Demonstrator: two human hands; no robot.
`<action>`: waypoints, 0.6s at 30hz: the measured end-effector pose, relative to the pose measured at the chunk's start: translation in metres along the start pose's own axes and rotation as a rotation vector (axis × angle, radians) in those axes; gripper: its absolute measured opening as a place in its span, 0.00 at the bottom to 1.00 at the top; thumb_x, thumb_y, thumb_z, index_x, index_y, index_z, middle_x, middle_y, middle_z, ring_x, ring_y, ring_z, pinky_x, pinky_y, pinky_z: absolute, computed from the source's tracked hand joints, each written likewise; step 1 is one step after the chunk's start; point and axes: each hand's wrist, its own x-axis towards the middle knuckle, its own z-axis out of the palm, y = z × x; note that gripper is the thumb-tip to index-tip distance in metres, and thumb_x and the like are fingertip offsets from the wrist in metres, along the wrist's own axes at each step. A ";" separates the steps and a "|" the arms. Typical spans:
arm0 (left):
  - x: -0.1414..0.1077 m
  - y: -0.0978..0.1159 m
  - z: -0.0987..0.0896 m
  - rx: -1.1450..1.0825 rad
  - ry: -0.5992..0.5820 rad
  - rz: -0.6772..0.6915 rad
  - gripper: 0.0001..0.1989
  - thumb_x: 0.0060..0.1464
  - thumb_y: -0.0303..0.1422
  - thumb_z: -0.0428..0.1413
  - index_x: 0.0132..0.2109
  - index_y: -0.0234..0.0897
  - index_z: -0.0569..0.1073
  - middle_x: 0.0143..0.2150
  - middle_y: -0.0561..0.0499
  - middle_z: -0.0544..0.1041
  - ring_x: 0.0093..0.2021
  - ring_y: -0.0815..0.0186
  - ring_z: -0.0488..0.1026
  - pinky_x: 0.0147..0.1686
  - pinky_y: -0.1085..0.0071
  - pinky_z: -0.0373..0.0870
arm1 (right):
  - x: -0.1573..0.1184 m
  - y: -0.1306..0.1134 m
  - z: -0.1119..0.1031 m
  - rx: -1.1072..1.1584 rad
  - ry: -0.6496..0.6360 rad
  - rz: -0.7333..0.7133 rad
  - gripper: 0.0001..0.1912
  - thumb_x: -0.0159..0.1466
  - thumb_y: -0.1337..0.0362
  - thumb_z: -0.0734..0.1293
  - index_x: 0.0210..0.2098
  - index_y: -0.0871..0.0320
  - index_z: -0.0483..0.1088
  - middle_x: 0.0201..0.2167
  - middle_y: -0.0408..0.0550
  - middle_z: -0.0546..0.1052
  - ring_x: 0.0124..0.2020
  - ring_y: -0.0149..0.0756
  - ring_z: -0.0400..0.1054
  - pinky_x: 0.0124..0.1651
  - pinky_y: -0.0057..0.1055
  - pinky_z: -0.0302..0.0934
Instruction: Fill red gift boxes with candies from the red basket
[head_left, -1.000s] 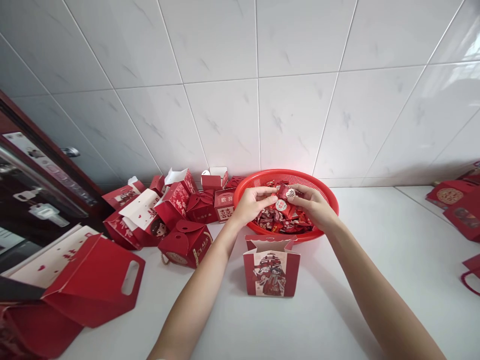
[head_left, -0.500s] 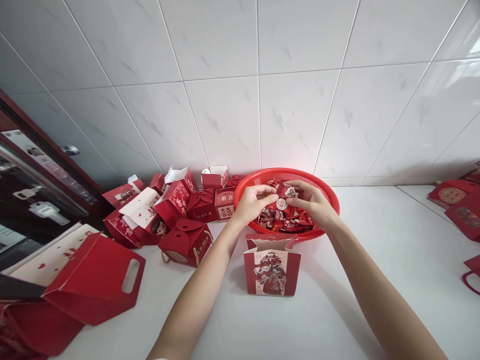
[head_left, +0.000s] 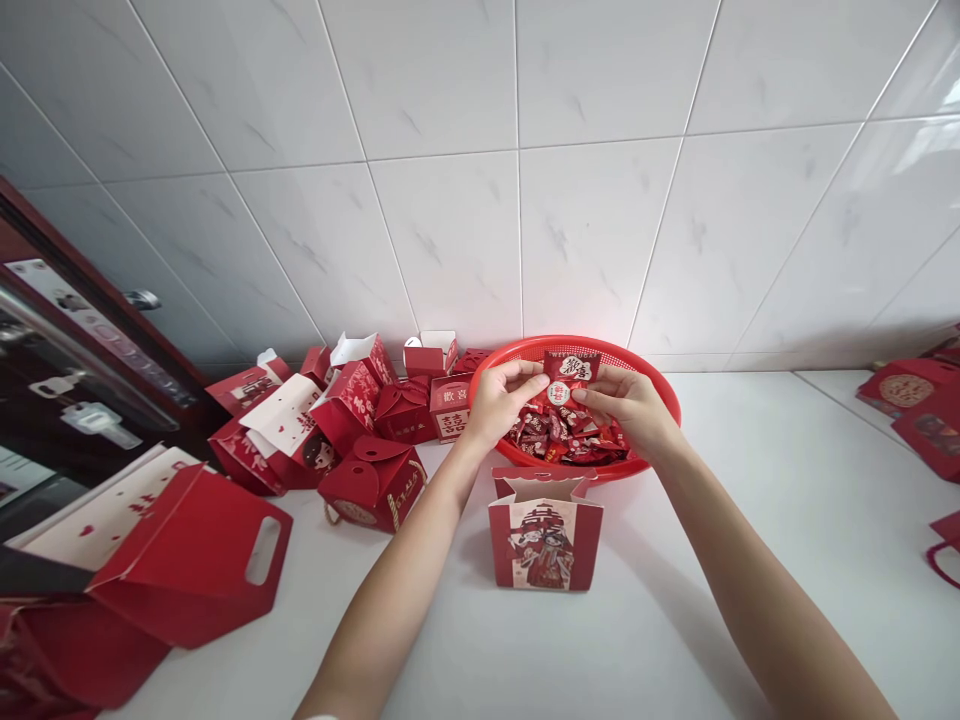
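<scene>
Above the basket, a red candy packet with white characters is pinched at its sides between both hands. My left hand grips its left edge with thumb and fingers, and my right hand grips the right edge. Below them lie many wrapped candies in a red plastic basket. In front of the basket, between my forearms, stands a red gift box with its top open and a printed couple on its front.
Several red gift boxes crowd the counter on the left. A large red box with a handle slot is nearer, beside a dark cabinet with keys. More red boxes sit far right. A tiled wall rises behind.
The candy packet has turned more upright and flatter toward me, so its printed front shows more fully. My hands have shifted slightly; the box and basket stay put.
</scene>
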 end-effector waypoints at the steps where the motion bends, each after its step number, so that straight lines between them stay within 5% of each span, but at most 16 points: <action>1: 0.000 0.000 0.000 0.005 -0.009 0.001 0.19 0.44 0.44 0.69 0.38 0.34 0.80 0.41 0.46 0.84 0.45 0.56 0.80 0.49 0.61 0.74 | 0.000 0.000 0.000 -0.014 0.003 0.000 0.20 0.50 0.53 0.80 0.37 0.57 0.79 0.28 0.44 0.81 0.19 0.27 0.60 0.22 0.30 0.55; 4: -0.001 0.001 -0.001 0.019 -0.025 -0.003 0.18 0.44 0.43 0.69 0.38 0.34 0.80 0.41 0.45 0.84 0.45 0.56 0.80 0.50 0.61 0.74 | -0.001 -0.002 -0.001 -0.044 0.003 0.019 0.20 0.49 0.53 0.81 0.37 0.57 0.79 0.28 0.44 0.81 0.14 0.25 0.59 0.17 0.28 0.50; 10: -0.001 0.004 0.000 0.044 -0.019 -0.011 0.14 0.45 0.39 0.67 0.36 0.34 0.79 0.38 0.47 0.83 0.43 0.58 0.79 0.48 0.62 0.75 | -0.002 -0.004 -0.004 -0.016 0.029 0.072 0.21 0.45 0.56 0.84 0.33 0.57 0.77 0.29 0.47 0.83 0.26 0.38 0.79 0.29 0.31 0.75; 18: -0.002 0.006 -0.001 0.076 -0.031 -0.037 0.11 0.46 0.37 0.66 0.34 0.34 0.79 0.37 0.47 0.83 0.43 0.58 0.80 0.48 0.63 0.74 | -0.001 -0.002 -0.008 -0.029 0.060 0.020 0.24 0.48 0.47 0.83 0.32 0.57 0.76 0.29 0.48 0.82 0.28 0.41 0.80 0.30 0.33 0.78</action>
